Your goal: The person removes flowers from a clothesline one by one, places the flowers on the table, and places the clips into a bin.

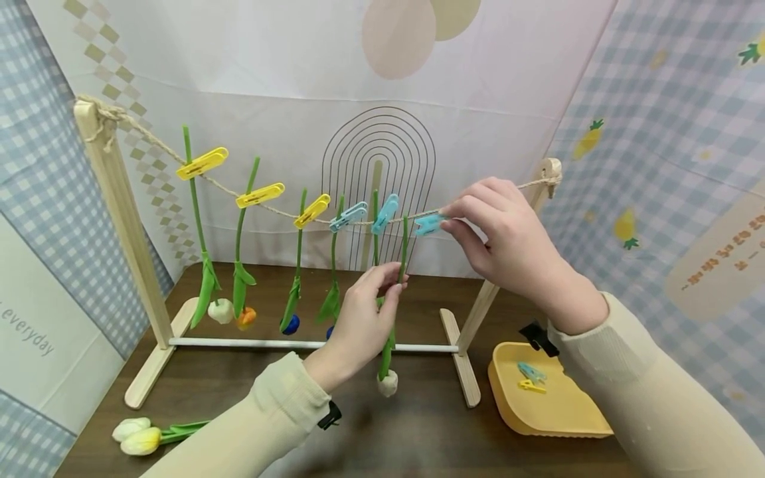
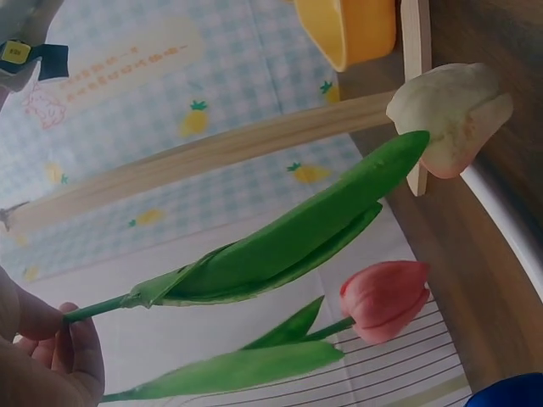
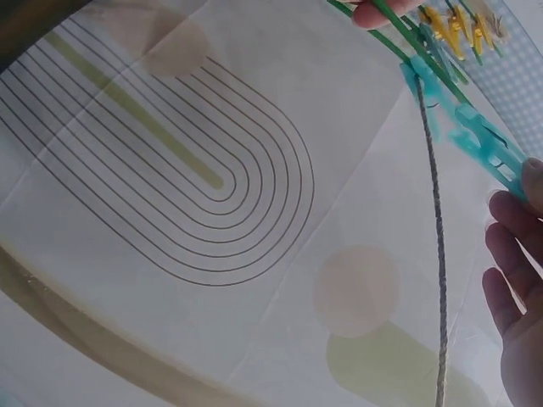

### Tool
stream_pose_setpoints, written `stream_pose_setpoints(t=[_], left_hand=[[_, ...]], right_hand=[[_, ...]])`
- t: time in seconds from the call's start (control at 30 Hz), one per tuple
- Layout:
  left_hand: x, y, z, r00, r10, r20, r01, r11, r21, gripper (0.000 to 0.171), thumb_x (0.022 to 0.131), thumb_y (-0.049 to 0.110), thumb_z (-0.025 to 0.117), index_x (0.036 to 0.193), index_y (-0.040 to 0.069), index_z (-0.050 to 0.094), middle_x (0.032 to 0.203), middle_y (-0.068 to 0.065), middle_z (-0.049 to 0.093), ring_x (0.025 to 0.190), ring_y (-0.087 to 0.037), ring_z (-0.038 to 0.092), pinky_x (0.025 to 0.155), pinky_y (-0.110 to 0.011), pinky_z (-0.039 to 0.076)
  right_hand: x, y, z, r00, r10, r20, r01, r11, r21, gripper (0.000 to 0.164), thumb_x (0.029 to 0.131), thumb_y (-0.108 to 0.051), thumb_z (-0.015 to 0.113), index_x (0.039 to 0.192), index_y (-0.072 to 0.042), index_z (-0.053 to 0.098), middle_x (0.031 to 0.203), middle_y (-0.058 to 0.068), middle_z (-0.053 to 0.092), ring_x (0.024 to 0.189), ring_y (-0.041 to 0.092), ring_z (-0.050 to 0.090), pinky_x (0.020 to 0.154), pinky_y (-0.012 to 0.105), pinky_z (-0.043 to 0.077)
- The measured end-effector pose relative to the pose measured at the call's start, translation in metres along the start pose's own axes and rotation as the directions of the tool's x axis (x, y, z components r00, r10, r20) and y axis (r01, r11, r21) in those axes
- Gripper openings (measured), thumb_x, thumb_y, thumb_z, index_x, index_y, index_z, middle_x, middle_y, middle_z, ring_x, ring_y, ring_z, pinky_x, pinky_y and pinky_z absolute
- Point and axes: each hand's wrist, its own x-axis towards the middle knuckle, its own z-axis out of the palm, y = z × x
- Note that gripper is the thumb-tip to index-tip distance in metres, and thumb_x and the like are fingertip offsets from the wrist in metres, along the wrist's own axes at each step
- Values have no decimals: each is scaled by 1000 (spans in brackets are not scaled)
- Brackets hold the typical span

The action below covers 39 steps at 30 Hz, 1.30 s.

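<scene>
White tulip (image 1: 388, 384) hangs upside down under the left hand (image 1: 362, 318), which pinches its stem (image 1: 404, 240); the right hand (image 1: 508, 236) pinches a blue clothespin (image 1: 427, 225).

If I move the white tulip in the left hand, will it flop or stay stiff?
The white tulip seems fairly stiff, since its stem stands straight above the left hand. It may swing, as the bloom hangs well below that hand. The thin stem might also twist.
</scene>
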Motion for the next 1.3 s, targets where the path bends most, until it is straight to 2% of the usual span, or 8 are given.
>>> stream_pose_setpoints(t=[0.1, 0.23, 0.3, 0.47, 0.6, 0.8, 1.1, 1.3], left_hand=[[-2, 0, -2, 1000, -22, 11, 22, 1000, 0, 28, 98, 4, 54, 126, 0, 56, 110, -4, 63, 100, -9, 60, 85, -24, 51], [-8, -2, -5, 996, -82, 31, 84, 994, -71, 30, 97, 2, 55, 128, 3, 56, 110, -2, 62, 89, -8, 60, 66, -23, 55], [-10, -3, -7, 995, -90, 33, 92, 993, -75, 31, 96, 1, 56, 127, 4, 56, 108, -2, 62, 88, -8, 60, 65, -23, 55], [-15, -8, -12, 999, -35, 30, 34, 999, 15, 30, 95, 0, 58, 125, 2, 58, 105, -3, 63, 94, -10, 61, 83, -25, 52], [-19, -9, -17, 998, -26, 49, 25, 999, 27, 28, 96, 2, 56, 124, 3, 59, 105, 0, 62, 91, -9, 62, 81, -24, 53], [-23, -9, -21, 993, -45, 109, 49, 998, -33, 28, 97, 1, 55, 124, 4, 59, 103, 3, 60, 78, -2, 63, 73, -22, 55], [-32, -15, -29, 979, -30, 200, 28, 1000, 12, 28, 94, 0, 60, 122, 3, 62, 100, 5, 61, 88, -2, 61, 80, -21, 52], [-38, -19, -37, 972, 25, 233, -48, 995, 90, 27, 93, -2, 61, 119, 4, 65, 104, 4, 62, 96, -10, 62, 80, -20, 52]], right_hand=[[-4, 0, -1, 999, 10, 36, -10, 1000, -7, 8, 91, -9, 65, 92, -1, 67, 86, 8, 65, 84, 30, 56, 83, 45, 40], [-9, 1, -1, 996, 28, 85, -27, 1000, -12, 11, 89, -11, 68, 93, -2, 66, 87, 8, 65, 88, 29, 56, 86, 43, 41], [-12, 1, 0, 994, 38, 98, -38, 999, -5, 13, 87, -13, 69, 94, -2, 66, 89, 8, 65, 90, 28, 57, 87, 43, 41], [-18, 2, 4, 993, 51, 104, -56, 998, 41, 18, 86, -18, 69, 95, -3, 66, 91, 6, 66, 91, 25, 57, 87, 40, 42], [-24, 2, 8, 987, 80, 137, -91, 993, 80, 19, 83, -20, 70, 94, -5, 64, 90, 3, 66, 88, 22, 57, 84, 38, 42], [-37, 1, 15, 975, 134, 180, -153, 983, 97, 19, 80, -17, 70, 93, -6, 62, 89, 1, 65, 86, 21, 57, 78, 35, 44], [-54, 4, 19, 957, 192, 219, -210, 976, 64, 18, 79, -16, 68, 95, -9, 63, 90, -4, 63, 84, 16, 55, 73, 32, 42], [-65, 5, 18, 945, 208, 251, -225, 974, 38, 23, 82, -18, 67, 102, -8, 64, 92, -6, 63, 85, 13, 53, 73, 29, 42]])
